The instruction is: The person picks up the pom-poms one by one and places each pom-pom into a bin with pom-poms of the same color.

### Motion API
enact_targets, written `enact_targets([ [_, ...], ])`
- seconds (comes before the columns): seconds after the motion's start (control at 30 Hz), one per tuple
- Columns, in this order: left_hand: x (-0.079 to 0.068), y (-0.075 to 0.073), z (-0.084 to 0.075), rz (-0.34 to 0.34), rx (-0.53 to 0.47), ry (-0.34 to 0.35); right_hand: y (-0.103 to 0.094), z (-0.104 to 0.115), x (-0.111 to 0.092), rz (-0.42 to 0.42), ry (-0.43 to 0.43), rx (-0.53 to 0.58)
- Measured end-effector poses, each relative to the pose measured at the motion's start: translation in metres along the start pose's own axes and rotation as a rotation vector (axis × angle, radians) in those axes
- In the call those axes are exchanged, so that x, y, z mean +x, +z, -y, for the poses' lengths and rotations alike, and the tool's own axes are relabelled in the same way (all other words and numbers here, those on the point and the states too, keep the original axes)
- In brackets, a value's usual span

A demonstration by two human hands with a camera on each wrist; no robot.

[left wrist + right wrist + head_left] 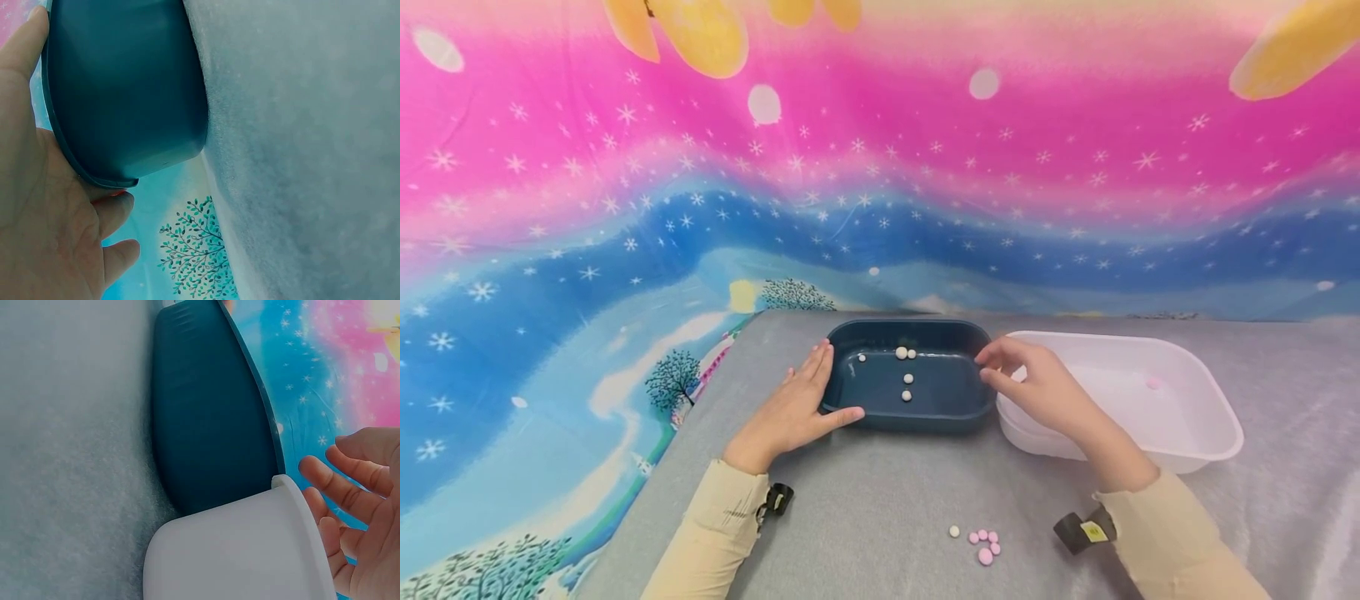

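Observation:
A dark teal basin (917,421) stands on the grey cloth with several small white balls (907,379) inside. My left hand (793,412) lies along its left end, fingers stretched out and thumb over the front rim. In the left wrist view the basin's outer wall (125,87) shows, with the fingers at its rim. My right hand (1041,383) hovers at the basin's right end, its fingers loosely bent with nothing seen between them. Below that hand is the left rim of a white basin (1213,408), which holds one pink ball (1154,383).
Nearer the front on the grey cloth (865,517), several pink balls (985,556) lie grouped beside a single white ball (954,531). The two basins stand close side by side. Behind them hangs a colourful snowflake-patterned curtain (880,167).

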State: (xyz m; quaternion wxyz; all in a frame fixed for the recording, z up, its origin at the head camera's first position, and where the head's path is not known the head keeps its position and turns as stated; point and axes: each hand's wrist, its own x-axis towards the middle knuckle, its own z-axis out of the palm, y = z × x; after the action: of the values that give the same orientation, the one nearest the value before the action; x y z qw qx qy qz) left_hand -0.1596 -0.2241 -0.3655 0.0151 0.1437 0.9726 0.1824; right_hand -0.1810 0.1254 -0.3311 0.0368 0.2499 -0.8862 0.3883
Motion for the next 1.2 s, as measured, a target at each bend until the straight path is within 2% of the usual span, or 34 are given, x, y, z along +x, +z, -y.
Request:
enact_targets([
  [0.3,0.000,0.000,0.000,0.004,0.000,-0.004,0.000,0.003,-0.007,-0.006,-0.028,-0.001],
  [0.53,0.000,0.000,0.000,0.006,0.005,-0.004,0.001,0.005,-0.013,0.008,-0.006,-0.019],
  [1.2,0.001,0.000,0.000,0.003,0.004,-0.004,-0.001,0.016,-0.027,0.010,-0.053,-0.005],
])
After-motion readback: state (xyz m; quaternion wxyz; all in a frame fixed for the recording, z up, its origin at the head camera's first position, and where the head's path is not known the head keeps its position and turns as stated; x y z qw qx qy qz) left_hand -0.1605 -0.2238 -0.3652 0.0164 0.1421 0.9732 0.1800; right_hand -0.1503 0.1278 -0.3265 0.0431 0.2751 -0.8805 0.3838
